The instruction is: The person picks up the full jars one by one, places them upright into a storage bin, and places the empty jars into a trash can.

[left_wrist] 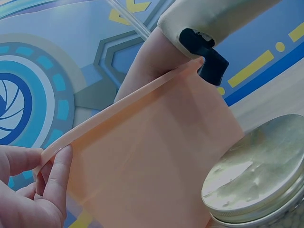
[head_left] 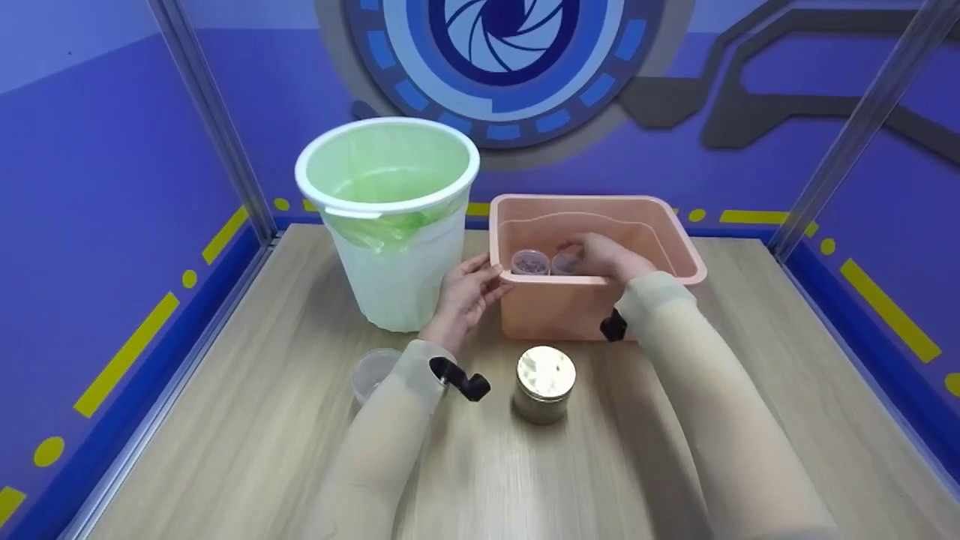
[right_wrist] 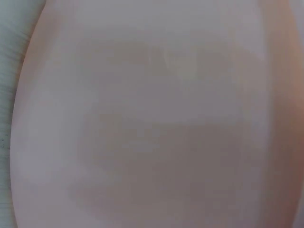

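Note:
A pink plastic bin (head_left: 570, 311) stands on the table; its front wall (right_wrist: 142, 95) fills the right wrist view. At the bin's front left corner, my left hand (head_left: 466, 295) pinches the rim between thumb and fingers, as the left wrist view (left_wrist: 35, 185) also shows. My right hand (head_left: 600, 256) reaches over the front rim into the bin, its fingers around a small clear cup (head_left: 562, 264). Beside that cup is another clear tub (head_left: 530, 262) with dark bits in it. The lower parts of both are hidden by the bin's front wall.
A white trash can (head_left: 405, 270) with a green liner stands left of the bin. A jar (head_left: 544, 382) with a shiny metal lid is in front of the bin. Partly behind my left forearm sits a clear plastic container (head_left: 369, 369). Blue panels enclose the table.

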Motion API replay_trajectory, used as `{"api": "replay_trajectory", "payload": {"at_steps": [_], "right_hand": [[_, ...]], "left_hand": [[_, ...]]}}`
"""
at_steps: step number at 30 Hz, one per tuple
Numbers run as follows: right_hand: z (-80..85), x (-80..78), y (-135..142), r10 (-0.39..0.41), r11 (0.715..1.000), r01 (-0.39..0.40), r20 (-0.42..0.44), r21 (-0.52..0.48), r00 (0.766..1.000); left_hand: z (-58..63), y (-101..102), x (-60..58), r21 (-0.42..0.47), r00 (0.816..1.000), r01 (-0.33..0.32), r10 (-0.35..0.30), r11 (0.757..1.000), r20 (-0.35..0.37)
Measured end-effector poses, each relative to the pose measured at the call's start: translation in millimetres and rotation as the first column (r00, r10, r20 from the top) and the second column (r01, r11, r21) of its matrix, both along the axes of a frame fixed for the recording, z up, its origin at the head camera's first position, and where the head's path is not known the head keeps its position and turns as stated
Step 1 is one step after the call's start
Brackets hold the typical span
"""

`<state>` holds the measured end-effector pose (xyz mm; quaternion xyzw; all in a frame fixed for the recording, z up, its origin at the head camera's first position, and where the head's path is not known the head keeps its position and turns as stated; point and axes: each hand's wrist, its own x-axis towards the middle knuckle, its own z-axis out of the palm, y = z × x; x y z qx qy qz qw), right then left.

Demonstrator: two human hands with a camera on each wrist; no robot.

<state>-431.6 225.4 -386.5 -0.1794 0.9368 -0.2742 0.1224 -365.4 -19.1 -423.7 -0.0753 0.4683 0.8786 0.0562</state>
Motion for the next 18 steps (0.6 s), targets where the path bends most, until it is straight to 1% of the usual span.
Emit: {"api": "replay_trajectory", "payload": {"at_steps": [3,5,8,10,11,12,13,14,16,17,18], "right_hand": [[9.6,2.3,3.5,-0.025,0.998,0.025,0.010,-0.060,1.000],[19.1,6.3,5.0,-0.052,0.990,0.051,-0.002,-0.130,0.999],[33.8,15.8,8.1,-0.097,0.961,0.075,-0.072,-0.267,0.993],[42.8,25.8,11.1,-0.128,0.922,0.076,-0.115,-0.380,0.985],[46.4,32.3,13.2,-0.152,0.900,0.081,-0.136,-0.429,0.979],[49.4,39.6,15.2,-0.165,0.871,0.074,-0.148,-0.486,0.975],[51.6,47.2,17.1,-0.166,0.838,0.055,-0.156,-0.543,0.974],[52.8,55.2,18.9,-0.158,0.798,0.033,-0.156,-0.602,0.975],[51.2,71.2,22.4,-0.100,0.710,-0.032,-0.145,-0.703,0.984],[48.5,78.9,24.0,-0.047,0.661,-0.073,-0.138,-0.747,0.989],[44.5,85.8,25.6,0.028,0.603,-0.118,-0.127,-0.789,0.991]], "left_hand": [[0.4,0.0,-0.2,0.001,1.000,0.002,-0.002,1.000,-0.007],[0.5,0.0,-0.6,0.003,1.000,0.004,-0.004,1.000,-0.010],[1.1,0.0,-0.6,0.005,1.000,0.008,-0.007,1.000,-0.011],[1.4,0.1,-0.4,0.004,1.000,0.012,-0.012,1.000,-0.008],[1.5,0.2,-0.3,0.003,1.000,0.015,-0.015,1.000,-0.007],[1.4,0.2,-0.2,0.002,1.000,0.017,-0.017,1.000,-0.005],[1.2,0.2,-0.2,0.000,1.000,0.017,-0.017,1.000,-0.003],[1.2,0.2,0.0,0.000,1.000,0.016,-0.016,1.000,-0.001],[0.7,0.0,-0.1,-0.003,1.000,0.013,-0.013,1.000,0.001],[0.5,0.1,-0.2,-0.002,1.000,0.011,-0.011,1.000,0.003],[0.3,0.1,-0.2,-0.002,1.000,0.009,-0.009,1.000,0.003]]}}
